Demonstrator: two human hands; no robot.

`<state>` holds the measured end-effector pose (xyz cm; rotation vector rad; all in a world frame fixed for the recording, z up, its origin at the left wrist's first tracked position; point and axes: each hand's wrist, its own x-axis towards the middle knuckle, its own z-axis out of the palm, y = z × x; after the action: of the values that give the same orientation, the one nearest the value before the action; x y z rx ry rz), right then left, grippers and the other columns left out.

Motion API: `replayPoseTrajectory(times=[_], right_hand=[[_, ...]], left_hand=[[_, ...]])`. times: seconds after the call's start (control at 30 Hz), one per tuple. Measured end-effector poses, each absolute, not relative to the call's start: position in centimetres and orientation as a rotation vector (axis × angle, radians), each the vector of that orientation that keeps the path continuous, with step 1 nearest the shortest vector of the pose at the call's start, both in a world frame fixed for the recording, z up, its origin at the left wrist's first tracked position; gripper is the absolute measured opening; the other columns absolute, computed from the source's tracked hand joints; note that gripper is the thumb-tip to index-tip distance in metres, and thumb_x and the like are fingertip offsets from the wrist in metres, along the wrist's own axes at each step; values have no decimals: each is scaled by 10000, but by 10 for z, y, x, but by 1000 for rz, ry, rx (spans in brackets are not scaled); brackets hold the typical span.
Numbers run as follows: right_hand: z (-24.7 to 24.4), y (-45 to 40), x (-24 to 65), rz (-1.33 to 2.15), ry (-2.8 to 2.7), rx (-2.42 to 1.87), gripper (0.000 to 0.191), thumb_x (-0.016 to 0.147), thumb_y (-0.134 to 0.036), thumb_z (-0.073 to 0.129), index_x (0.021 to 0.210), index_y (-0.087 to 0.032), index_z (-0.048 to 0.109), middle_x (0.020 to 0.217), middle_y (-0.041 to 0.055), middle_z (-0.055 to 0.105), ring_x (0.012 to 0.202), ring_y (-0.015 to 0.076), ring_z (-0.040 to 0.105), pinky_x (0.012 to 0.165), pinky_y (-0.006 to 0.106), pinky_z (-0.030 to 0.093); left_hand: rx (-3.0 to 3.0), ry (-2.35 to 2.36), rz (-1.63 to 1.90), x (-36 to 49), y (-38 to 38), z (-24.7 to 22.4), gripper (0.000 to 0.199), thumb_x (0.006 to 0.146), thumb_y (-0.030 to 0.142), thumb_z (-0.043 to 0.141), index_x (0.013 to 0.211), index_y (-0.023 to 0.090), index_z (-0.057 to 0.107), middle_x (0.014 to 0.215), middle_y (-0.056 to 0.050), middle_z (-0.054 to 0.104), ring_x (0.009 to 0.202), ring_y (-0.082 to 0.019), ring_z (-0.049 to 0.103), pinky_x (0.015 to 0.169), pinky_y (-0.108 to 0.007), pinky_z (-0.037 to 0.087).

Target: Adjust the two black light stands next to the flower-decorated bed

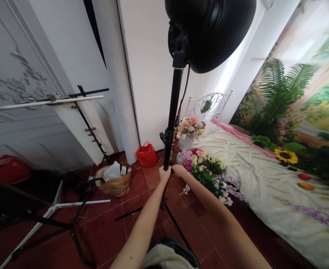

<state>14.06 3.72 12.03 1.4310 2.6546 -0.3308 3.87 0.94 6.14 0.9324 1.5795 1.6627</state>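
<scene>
A black light stand rises upright in front of me, carrying a large black studio light at its top. My left hand is wrapped round the lower pole. Close beside it, my right hand is closed at the right side of the same stand; its fingertips are partly hidden, and I cannot see exactly which part they pinch. Higher up the pole sits a collar with a locking knob. A cable hangs down from the lamp along the pole. Below my hands the stand's legs spread over the red tiles.
On the right stands a bed with a cream blanket, with artificial flowers beside it. A wicker basket and a red bag are by the wall. Other stands with white legs and a crossbar occupy the left.
</scene>
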Motion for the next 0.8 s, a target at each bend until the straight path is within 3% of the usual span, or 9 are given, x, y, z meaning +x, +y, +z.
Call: replayPoseTrajectory(times=[0.13,0.27,0.37,0.43,0.5,0.6,0.7,0.8], right_hand=[[95,-2,159,-297,2851,1588,495,831,-106,382,1300,-250,448,1304,63,507,1143,171,521,917,278,428],[57,-42,175,-399,2859,1675,710,781,-86,388,1422,-300,172,1454,47,285,1185,183,481,865,287,466],[35,-58,185,-539,2701,1597,735,712,-97,490,1382,-322,290,1490,67,169,1176,259,485,861,356,466],[33,-55,189,-659,2634,1649,735,678,-137,571,1365,-262,342,1487,127,153,1189,310,462,902,419,433],[50,-41,189,-828,2693,1770,824,654,-191,632,1396,-182,272,1462,184,197,1251,327,382,966,454,376],[105,-14,179,-1186,3046,1713,1003,616,-293,709,1425,-135,137,1424,192,272,1318,288,271,1050,440,282],[171,3,158,-1588,3297,1535,986,665,-393,689,1425,-209,88,1424,149,279,1288,249,334,1034,422,315],[215,4,130,-1819,3348,1487,812,724,-432,636,1377,-230,199,1325,129,422,1178,208,465,954,378,406]], left_hand=[[955,1560,1694,39,9,61,168,587,291,624,561,131,579,554,-21,576,511,-114,518,470,-200,382],[930,1541,1690,40,7,65,193,580,310,630,533,139,555,517,-6,542,486,-102,482,456,-193,348],[940,1544,1675,40,7,66,196,589,313,623,530,142,547,490,6,510,461,-94,455,444,-191,328],[948,1549,1669,40,7,65,197,593,314,621,530,143,546,484,11,500,449,-90,446,439,-191,320],[950,1542,1678,40,8,63,196,590,313,627,532,141,549,497,9,511,456,-90,454,443,-191,326],[936,1507,1688,39,9,62,185,583,300,632,540,136,557,514,6,524,471,-92,467,453,-191,341],[956,1472,1694,39,9,63,179,582,292,631,539,133,560,517,2,530,474,-94,469,459,-194,348],[974,1471,1708,39,7,66,163,594,286,625,567,132,581,546,-14,567,506,-111,504,483,-203,375]])
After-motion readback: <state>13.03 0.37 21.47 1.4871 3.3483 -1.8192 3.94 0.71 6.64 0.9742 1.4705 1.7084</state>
